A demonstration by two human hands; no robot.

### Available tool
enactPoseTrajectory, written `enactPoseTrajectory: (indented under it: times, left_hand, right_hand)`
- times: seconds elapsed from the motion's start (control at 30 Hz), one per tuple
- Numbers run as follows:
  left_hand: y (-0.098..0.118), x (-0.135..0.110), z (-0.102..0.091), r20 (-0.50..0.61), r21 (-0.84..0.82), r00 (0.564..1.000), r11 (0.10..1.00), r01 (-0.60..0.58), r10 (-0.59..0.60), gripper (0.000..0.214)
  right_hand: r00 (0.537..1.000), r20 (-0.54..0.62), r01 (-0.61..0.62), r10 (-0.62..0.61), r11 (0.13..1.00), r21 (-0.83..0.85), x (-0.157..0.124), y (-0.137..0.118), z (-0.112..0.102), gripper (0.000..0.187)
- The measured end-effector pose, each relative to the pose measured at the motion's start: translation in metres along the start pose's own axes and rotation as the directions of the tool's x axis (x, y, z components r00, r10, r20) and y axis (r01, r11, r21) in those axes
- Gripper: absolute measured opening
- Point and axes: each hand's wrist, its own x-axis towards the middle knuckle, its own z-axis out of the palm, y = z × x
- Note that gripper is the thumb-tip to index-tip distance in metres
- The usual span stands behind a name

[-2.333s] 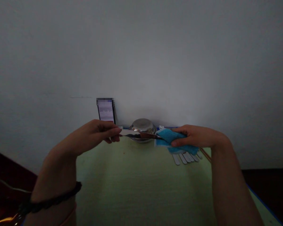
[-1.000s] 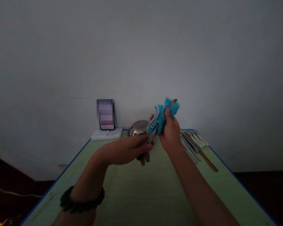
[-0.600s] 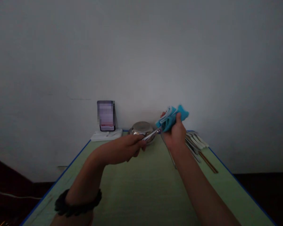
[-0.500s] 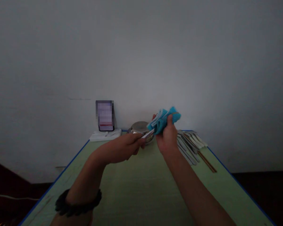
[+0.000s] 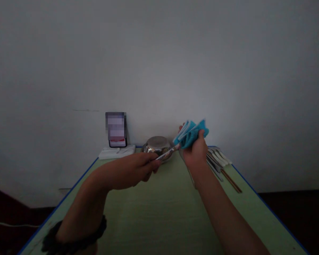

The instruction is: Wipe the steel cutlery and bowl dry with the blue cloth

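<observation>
My left hand (image 5: 134, 170) is closed around the handle end of a thin metal utensil (image 5: 167, 153) that slants up to the right. Its far end goes into a folded blue cloth (image 5: 191, 133), which my right hand (image 5: 195, 153) grips in a fist above the green table (image 5: 154, 216). Both hands are raised in front of a steel bowl (image 5: 156, 145) at the table's far end. The utensil's tip is hidden inside the cloth.
A phone (image 5: 116, 129) stands against the wall on a white cloth (image 5: 116, 152) at the far left. Several pieces of cutlery and chopsticks (image 5: 221, 163) lie at the far right of the table. The table has a blue edge (image 5: 257, 194); the floor beside it is dark.
The utensil went from level to slanting up into the cloth. In the last half second my right hand slid the blue cloth a little to the right along it. The left hand barely moved.
</observation>
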Motion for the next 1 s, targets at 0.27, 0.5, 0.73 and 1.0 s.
enactPoseTrajectory:
  times: [0.27, 0.5, 0.73, 1.0]
  left_hand:
    - [0.007, 0.007, 0.002, -0.068, 0.151, 0.998, 0.988, -0.001, 0.011, 0.034]
    - [-0.001, 0.006, 0.001, -0.102, 0.113, 0.995, 0.994, 0.004, 0.007, 0.034]
    - [0.005, -0.007, -0.004, -0.075, 0.054, 0.997, 0.998, 0.04, -0.036, 0.039]
    - [-0.001, 0.005, -0.004, -0.101, -0.015, 0.991, 0.996, 0.082, -0.083, 0.038]
  right_hand:
    - [0.999, 0.021, -0.038, 0.039, 0.999, -0.035, -0.017, 0.022, 0.002, 0.04]
    - [0.985, 0.031, -0.163, 0.169, 0.974, -0.155, -0.037, 0.045, 0.009, 0.037]
    - [0.993, -0.029, -0.116, 0.117, 0.993, 0.019, -0.001, -0.012, 0.0, 0.038]
    - [0.999, 0.045, 0.008, -0.008, 1.0, -0.009, 0.003, -0.023, 0.001, 0.034]
